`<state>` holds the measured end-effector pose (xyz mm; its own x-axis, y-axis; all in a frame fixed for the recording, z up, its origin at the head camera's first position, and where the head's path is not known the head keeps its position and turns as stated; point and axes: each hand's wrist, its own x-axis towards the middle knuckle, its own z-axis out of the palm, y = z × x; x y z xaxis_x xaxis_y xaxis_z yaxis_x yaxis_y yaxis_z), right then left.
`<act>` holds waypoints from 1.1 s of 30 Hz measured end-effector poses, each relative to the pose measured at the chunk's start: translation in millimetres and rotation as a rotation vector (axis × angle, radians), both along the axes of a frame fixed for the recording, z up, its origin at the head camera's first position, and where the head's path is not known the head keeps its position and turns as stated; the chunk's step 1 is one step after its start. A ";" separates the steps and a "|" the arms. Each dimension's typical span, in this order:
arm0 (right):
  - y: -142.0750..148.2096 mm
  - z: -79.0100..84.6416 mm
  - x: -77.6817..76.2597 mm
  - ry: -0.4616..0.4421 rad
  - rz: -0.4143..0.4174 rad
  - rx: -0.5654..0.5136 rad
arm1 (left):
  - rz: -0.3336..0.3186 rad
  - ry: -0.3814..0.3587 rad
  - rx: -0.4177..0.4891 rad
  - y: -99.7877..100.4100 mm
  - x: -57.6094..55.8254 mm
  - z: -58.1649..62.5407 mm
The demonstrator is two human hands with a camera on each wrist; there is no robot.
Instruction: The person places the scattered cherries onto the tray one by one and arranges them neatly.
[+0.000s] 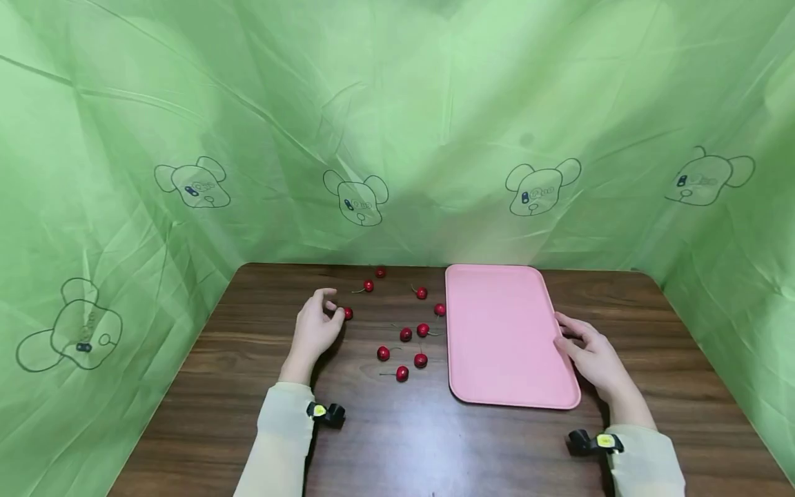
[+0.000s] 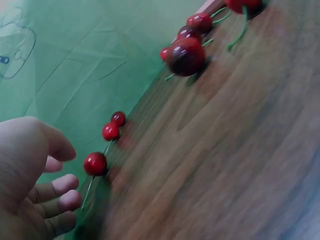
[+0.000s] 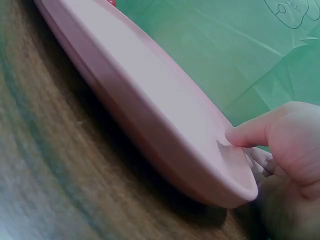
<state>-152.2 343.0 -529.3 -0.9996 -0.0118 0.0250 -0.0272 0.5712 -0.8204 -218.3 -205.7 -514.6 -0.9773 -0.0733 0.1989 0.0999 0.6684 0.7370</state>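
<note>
My left hand (image 1: 318,328) reaches over the left part of the table, thumb and fingers spread apart beside a red cherry (image 1: 348,313). In the left wrist view that cherry (image 2: 95,164) sits just past the fingertips, its green stem running down close to the fingers. Nothing is gripped there. At the right, my right hand (image 1: 593,352) holds the right edge of a pink rectangular tray (image 1: 506,338). The right wrist view shows the thumb over the tray's rim (image 3: 165,135), with the other fingers at the outer side, partly hidden.
Several more red cherries with stems lie scattered between the left hand and the tray, among them one cherry (image 1: 402,373) nearest the front. The dark wooden table (image 1: 385,442) ends at a green curtain (image 1: 397,124) behind and at both sides.
</note>
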 end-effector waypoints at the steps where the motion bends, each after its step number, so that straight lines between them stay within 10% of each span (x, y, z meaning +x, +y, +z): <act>1: -0.3 0.1 -0.1 0.005 0.001 0.003 | -0.001 -0.009 -0.003 1.9 0.7 -0.2; 22: -4.7 4.8 1.5 -0.002 -0.030 0.018 | 0.107 0.008 -0.118 19.0 4.2 -6.0; 33: -4.9 4.7 1.5 0.004 -0.029 0.015 | 0.036 0.041 -0.128 18.7 4.7 -6.9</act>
